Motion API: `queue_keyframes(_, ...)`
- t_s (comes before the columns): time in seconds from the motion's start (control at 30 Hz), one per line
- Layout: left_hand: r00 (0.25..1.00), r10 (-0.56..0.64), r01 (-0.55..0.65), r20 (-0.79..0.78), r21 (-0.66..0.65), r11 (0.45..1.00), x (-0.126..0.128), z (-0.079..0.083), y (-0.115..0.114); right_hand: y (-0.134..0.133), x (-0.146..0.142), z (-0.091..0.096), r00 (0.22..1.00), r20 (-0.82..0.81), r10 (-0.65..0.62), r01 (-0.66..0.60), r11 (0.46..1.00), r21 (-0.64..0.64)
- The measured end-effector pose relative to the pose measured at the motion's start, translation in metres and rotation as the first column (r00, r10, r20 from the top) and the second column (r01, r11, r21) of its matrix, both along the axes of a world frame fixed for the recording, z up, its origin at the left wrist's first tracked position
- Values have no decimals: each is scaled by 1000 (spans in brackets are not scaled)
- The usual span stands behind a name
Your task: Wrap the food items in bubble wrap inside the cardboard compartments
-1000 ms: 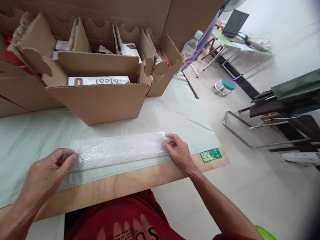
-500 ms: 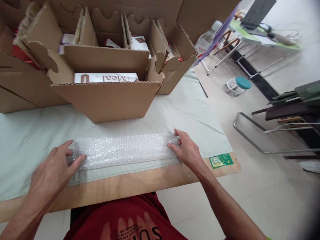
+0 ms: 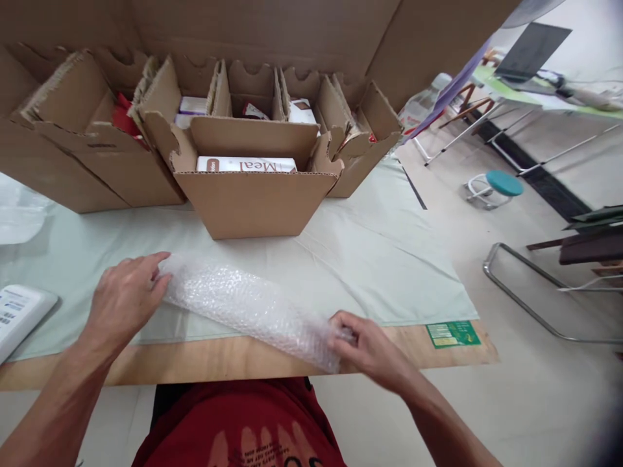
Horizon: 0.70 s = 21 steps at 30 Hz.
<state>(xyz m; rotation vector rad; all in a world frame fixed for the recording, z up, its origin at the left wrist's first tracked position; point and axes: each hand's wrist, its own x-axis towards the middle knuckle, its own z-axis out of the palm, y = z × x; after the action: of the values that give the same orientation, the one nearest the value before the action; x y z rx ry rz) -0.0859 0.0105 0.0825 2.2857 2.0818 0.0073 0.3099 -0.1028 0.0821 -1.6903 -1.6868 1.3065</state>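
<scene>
A long strip of clear bubble wrap (image 3: 243,305) stretches between my hands at a slant over the table's near side. At its left end, my left hand (image 3: 129,298) pinches the upper corner between thumb and fingers. My right hand (image 3: 365,344) has its fingers closed round the right end, which hangs lower and nearer my body, over the wooden edge. Beyond the wrap stands a cardboard box (image 3: 257,207) with a white carton (image 3: 246,165) marked "Meal" inside it.
More cardboard bins (image 3: 111,168) line the back, holding small packages. A white boxy item (image 3: 22,318) lies at the left edge, near clear plastic (image 3: 19,211). Pale green cloth (image 3: 389,259) covers the table, and a green label (image 3: 452,334) sits on its wooden edge.
The bubble wrap has swung from lying level to a slant, its right end drawn toward me. My right hand has closed on that end; my left now pinches the other. The view has shifted left.
</scene>
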Motion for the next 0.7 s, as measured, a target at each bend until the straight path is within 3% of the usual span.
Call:
queue_keyframes(0.13,994,-52,52,-100,-3,999,-5,9,23,-19,-36,-7,989,-134,66,-69,997,-18)
queue_keyframes(0.23,995,-35,36,-98,16,999,-8,13,43,-22,-65,-12,977,-208,44,-85,978,-192)
queue_keyframes(0.37,998,-3,9,-59,97,995,-3,11,80,-23,-115,-23,893,-451,-10,-221,861,-457)
queue_keyframes(0.43,999,-19,22,-26,130,991,6,7,100,-23,-141,-28,845,-535,-27,-290,816,-500)
queue_keyframes(0.53,996,-82,73,42,182,981,20,-1,120,-20,-170,-31,795,-605,-37,-345,793,-503)
queue_keyframes(0.63,982,-141,105,128,259,960,22,-7,112,-12,-181,-30,766,-637,-83,-361,765,-534)
queue_keyframes(0.7,966,-185,124,179,304,945,14,-10,87,-8,-180,-27,768,-629,-115,-358,738,-572)
